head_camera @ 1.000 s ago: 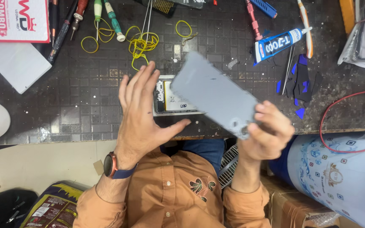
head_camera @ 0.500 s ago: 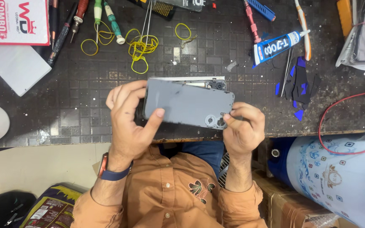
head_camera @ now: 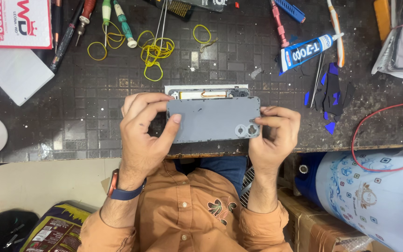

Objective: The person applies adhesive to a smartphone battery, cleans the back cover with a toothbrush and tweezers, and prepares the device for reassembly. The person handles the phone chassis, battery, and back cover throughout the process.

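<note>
Head view: left hand (head_camera: 143,133) and right hand (head_camera: 274,137) gripped the grey back cover (head_camera: 213,120) by its ends, just above the opened phone (head_camera: 206,93); best aligned squarely with edges before pressing

Open phone (head_camera: 208,94) mostly hidden behind grey back cover (head_camera: 211,119); screwdrivers (head_camera: 117,18) cropped at top.
</note>
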